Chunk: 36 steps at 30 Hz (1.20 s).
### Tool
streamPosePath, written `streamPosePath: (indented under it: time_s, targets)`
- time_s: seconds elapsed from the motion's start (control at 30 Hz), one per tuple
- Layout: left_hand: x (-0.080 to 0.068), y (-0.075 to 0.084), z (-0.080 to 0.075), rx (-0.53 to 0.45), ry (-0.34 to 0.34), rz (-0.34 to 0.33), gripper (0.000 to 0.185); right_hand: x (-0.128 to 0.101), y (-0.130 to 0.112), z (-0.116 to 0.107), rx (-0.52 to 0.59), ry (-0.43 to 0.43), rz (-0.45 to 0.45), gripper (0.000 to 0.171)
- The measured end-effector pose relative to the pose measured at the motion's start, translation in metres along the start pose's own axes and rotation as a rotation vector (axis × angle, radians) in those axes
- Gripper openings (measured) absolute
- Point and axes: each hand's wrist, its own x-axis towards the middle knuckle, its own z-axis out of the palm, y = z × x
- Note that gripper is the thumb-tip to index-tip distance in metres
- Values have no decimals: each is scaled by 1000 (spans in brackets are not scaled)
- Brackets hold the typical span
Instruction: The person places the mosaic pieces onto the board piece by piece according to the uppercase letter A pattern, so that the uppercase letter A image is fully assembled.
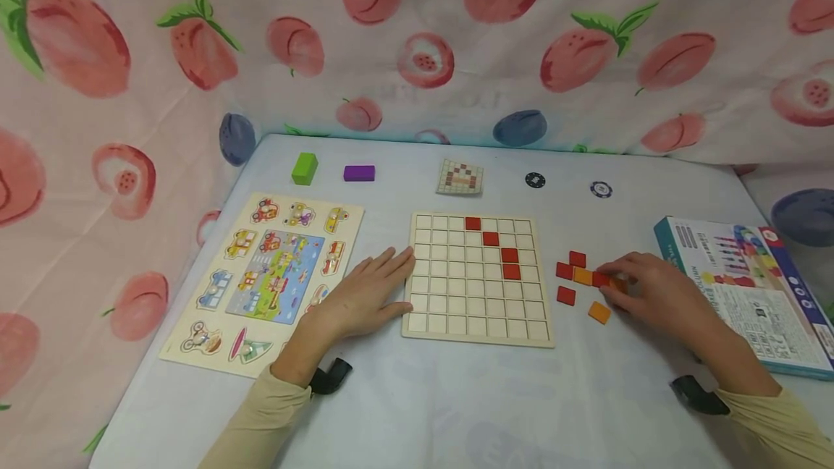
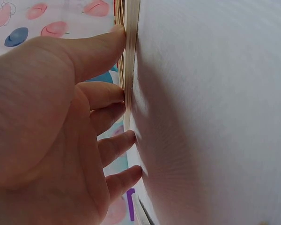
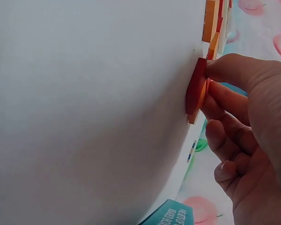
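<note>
My left hand lies along the left edge of a wooden grid board, its fingers fairly straight and the fingertips touching the edge. In the left wrist view the thumb also meets the board's side. Several red squares sit in cells from the top middle down toward the right. To the right of the board, my right hand pinches at a red square tile with thumb and index finger, and an orange tile shows right by it. Loose red tiles and orange tiles lie close by.
Left of the board lies a vehicle puzzle. Along the back are a green block, a purple block, a pattern card, a black chip and another chip. A box lies at right.
</note>
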Motion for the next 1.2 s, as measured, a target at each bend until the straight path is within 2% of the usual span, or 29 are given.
streamPosePath:
  time_s: [0.1, 0.2, 0.37, 0.53, 0.67, 1.0, 1.2]
  targets:
    - [0, 0, 0, 2, -2, -2, 79, 1, -2, -3, 10, 18, 1, 38]
    - [0, -1, 0, 5, -2, -7, 79, 3, -9, -4, 39, 76, -34, 39]
    - [-1, -1, 0, 13, -2, -9, 79, 11, -44, 4, 77, 142, -148, 38]
    - [-1, 0, 0, 1, 2, -2, 77, 20, -85, 17, 108, 102, -249, 26]
    - [0, -1, 1, -3, 0, 0, 77, 26, -102, 23, 94, 50, -279, 20]
    - [1, 0, 0, 3, 3, 8, 77, 30, -105, 27, 75, 28, -248, 18]
    - [0, -1, 1, 8, -3, 1, 78, 30, -104, 26, 19, 23, -307, 18]
